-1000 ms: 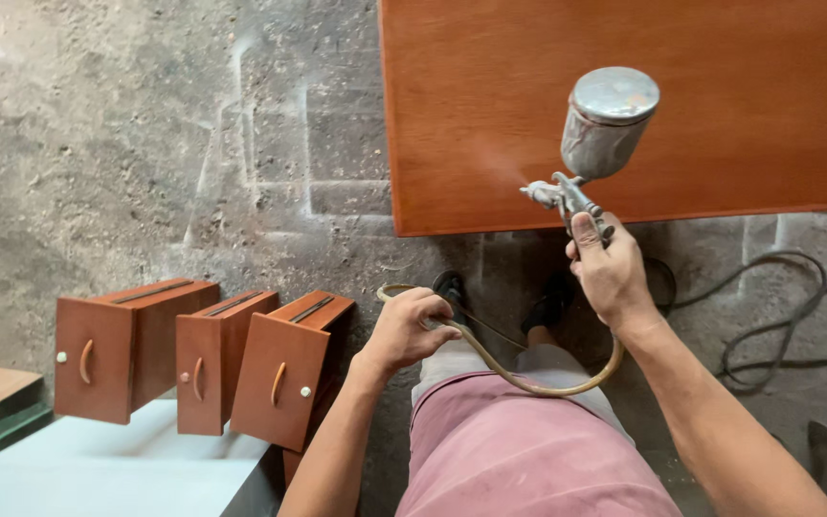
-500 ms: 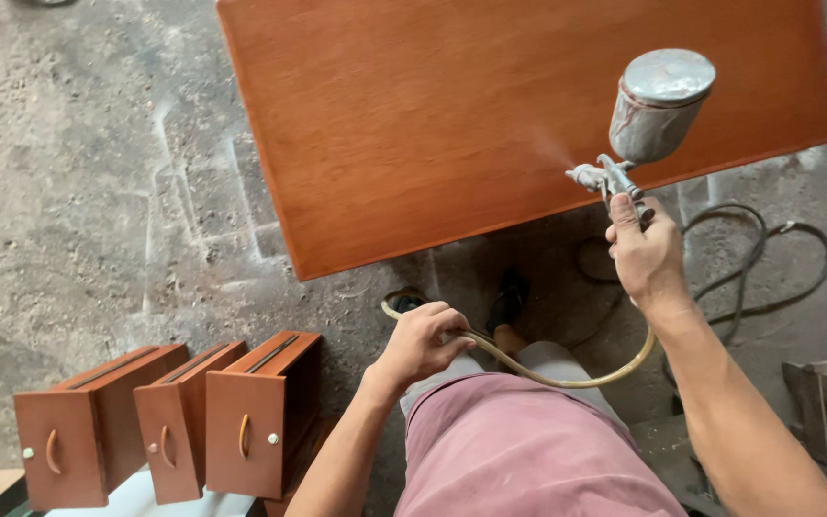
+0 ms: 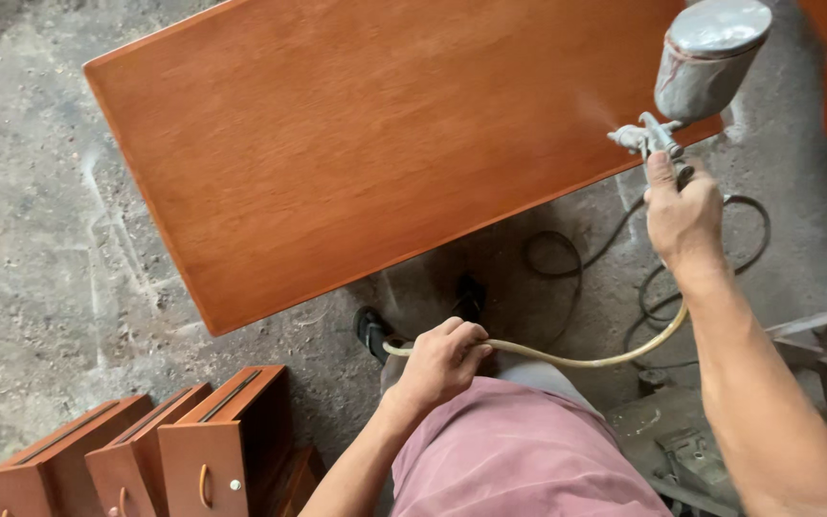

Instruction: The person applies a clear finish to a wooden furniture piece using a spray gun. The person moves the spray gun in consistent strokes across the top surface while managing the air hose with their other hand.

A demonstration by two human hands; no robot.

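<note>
My right hand (image 3: 683,215) grips a spray gun (image 3: 693,81) with a round metal cup on top; its nozzle points left over the near right edge of a large reddish-brown wooden board (image 3: 366,144), with a faint mist at the tip. My left hand (image 3: 440,362) is closed around the pale hose (image 3: 567,359) that loops from the gun down past my pink shorts (image 3: 519,450). The board lies flat and tilted across the upper part of the view.
Three reddish-brown drawers (image 3: 136,455) with small handles stand on end at the bottom left. Dark cables (image 3: 624,268) coil on the dusty concrete floor (image 3: 31,239) under the board. My dark shoes (image 3: 413,316) stand below the board's edge. Metal scrap (image 3: 681,440) lies at bottom right.
The view has dropped and shifted so that more of the board shows. My right hand with the spray gun has moved right along the board's near edge. The left hand keeps hold of the hose.
</note>
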